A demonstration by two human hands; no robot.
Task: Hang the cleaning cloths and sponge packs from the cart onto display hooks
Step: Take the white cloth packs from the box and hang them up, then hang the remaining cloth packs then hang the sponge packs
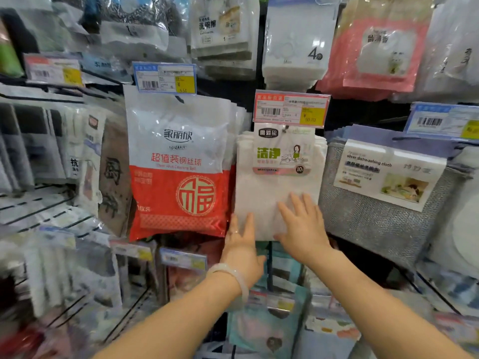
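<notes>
A store display wall (363, 112) packed with hanging cleaning goods fills the view, a red-and-white bag of steel wool cleaning balls (178, 167) hanging just left of a white cleaning cloth pack (278, 182) and a grey silver dishwashing cloth pack (381, 193) to its right. The white cloth pack hangs from a hook under a red-edged price tag (291, 108), where the right hand (302, 229) lies flat on its lower front, fingers straight and spread. The left hand (241, 244), a pale bracelet (233, 278) at the wrist, rests with straight fingers at the pack's lower left corner.

Bright, even light; centre sharp, edges blurred and bowed, glare on plastic packs (145, 29).
</notes>
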